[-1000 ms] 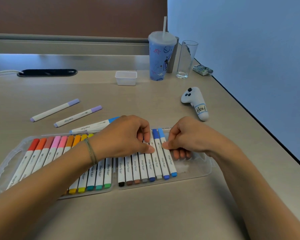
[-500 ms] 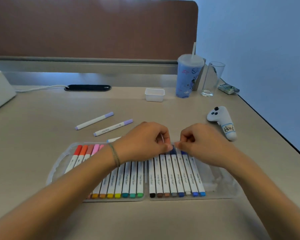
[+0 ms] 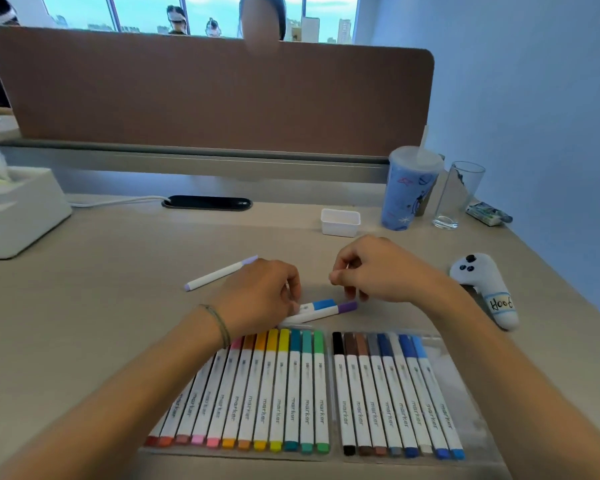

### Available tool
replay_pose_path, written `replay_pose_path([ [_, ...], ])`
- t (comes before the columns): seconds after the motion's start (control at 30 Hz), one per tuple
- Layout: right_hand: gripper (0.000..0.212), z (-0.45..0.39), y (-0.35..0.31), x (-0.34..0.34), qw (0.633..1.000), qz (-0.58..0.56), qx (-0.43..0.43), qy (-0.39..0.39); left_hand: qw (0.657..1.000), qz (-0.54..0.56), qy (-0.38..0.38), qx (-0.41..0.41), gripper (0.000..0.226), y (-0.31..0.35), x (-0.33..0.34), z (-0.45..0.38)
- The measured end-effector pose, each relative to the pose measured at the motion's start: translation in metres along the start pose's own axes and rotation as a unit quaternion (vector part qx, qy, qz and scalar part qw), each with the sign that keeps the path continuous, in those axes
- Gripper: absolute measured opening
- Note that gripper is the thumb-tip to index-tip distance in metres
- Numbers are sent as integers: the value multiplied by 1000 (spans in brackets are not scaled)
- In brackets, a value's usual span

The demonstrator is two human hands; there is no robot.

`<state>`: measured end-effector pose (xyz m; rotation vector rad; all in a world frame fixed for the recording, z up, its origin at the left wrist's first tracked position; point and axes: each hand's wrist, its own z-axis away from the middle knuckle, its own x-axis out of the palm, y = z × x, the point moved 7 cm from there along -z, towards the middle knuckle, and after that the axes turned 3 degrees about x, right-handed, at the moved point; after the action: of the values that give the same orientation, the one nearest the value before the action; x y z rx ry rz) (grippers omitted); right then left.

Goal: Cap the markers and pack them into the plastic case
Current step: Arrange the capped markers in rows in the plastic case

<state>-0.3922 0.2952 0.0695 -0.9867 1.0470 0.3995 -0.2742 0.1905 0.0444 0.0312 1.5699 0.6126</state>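
Markers lay just behind the plastic case (image 3: 465,386) — a purple-capped marker (image 3: 321,312) and a blue-capped marker (image 3: 317,304), long axes running left-right. Left hand (image 3: 257,299) gripped their barrels; right hand (image 3: 378,271), fingers curled and empty, hovered beyond the caps.

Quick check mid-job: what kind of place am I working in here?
Probably an open-plan office: a desk with a brown divider panel, a cable slot, and city windows behind.
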Motion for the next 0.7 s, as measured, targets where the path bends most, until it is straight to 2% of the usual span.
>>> replay_pose_path([
  [0.13, 13, -6, 3, 7, 1000, -3, 3, -9, 999, -39, -13, 13, 17, 3, 7, -6],
  [0.23, 13, -12, 8, 8, 1000, -5, 9, -4, 997, -73, 10, 17, 10, 4, 10, -8],
  [0.33, 12, -14, 10, 9, 1000, -10, 11, -10, 993, -121, 3, 16, 11, 4, 15, -9],
  [0.43, 11, -12, 12, 3, 1000, -23, 16, -3, 999, -44, -7, 2, 13, 0, 10, -9],
  [0.57, 10, -9, 13, -6, 999, -37, 11, 24, 999, 26, 33, 9, 9, -4, -16, -10],
  [0.7, 9, -10, 5, 2, 999, -26, 3, 33, 997, 62, 48, -10, 23, -15, -42, -7],
])
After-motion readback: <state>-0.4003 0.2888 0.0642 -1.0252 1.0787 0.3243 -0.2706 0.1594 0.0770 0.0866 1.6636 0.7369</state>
